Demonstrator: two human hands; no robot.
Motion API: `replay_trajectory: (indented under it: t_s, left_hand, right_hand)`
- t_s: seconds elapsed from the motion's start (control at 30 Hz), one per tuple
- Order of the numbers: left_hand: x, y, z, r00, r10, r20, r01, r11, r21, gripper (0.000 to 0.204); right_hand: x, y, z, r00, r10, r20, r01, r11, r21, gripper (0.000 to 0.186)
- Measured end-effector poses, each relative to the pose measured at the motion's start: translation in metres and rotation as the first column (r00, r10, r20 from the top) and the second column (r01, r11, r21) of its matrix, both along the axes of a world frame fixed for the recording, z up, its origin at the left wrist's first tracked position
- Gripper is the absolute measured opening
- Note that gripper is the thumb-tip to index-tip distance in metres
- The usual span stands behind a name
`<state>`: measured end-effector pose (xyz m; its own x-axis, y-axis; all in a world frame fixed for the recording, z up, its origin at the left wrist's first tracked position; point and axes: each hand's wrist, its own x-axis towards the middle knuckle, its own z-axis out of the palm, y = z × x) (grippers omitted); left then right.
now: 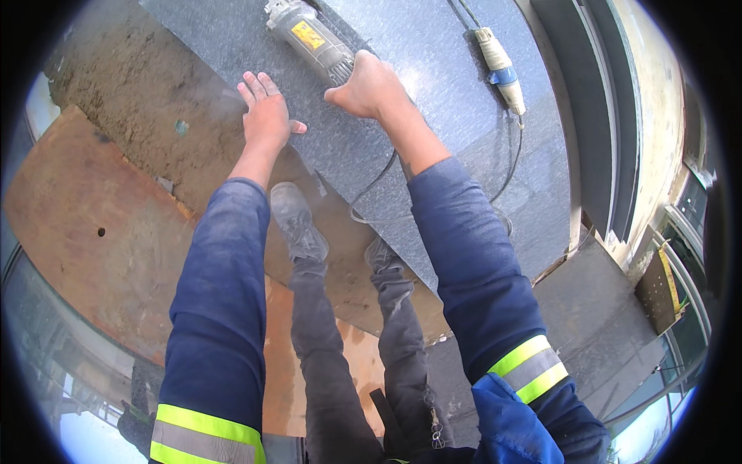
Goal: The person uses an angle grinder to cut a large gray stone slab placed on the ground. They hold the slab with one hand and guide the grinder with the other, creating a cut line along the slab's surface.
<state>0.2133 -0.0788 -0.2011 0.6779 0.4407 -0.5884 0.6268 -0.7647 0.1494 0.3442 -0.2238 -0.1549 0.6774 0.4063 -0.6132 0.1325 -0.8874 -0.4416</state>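
Observation:
My right hand [367,89] grips the rear end of a dusty silver power tool [305,39] with a yellow label, lying near the top of a speckled dark grey stone slab [410,240]. My left hand [267,116] is open, fingers spread, at the slab's left edge; whether it touches the stone I cannot tell. A white-and-blue cable connector [501,73] lies on the slab to the right, with a thin cable looping down from it. My dusty shoes [297,220] show below, beside the slab's edge.
Loose brown dirt [147,108] and a rusty metal plate [100,224] with a hole lie to the left. Several grey slabs [599,116] are stacked at the right. A darker grey panel [580,317] lies at lower right, beside curved rails and a perforated piece [657,290].

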Motion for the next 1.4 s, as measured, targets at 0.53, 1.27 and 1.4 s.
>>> replay_trajectory:
  t_s: [0.53,1.27,1.4]
  left_hand:
    - [0.000,-0.001,0.001,1.000,0.012,-0.006,-0.013,1.000,-0.007,0.138]
    - [-0.002,-0.002,-0.007,1.000,0.017,0.010,-0.017,1.000,0.019,0.137]
    - [-0.003,-0.001,-0.008,1.000,-0.002,0.028,0.001,0.999,0.032,0.136]
  right_hand:
    - [-0.010,-0.019,0.016,1.000,0.018,-0.006,-0.019,0.999,-0.050,0.067]
    - [-0.014,-0.027,0.019,1.000,0.017,-0.013,-0.018,0.998,-0.061,0.062]
    - [-0.011,-0.021,0.010,1.000,0.006,0.002,-0.006,1.000,-0.027,0.063]
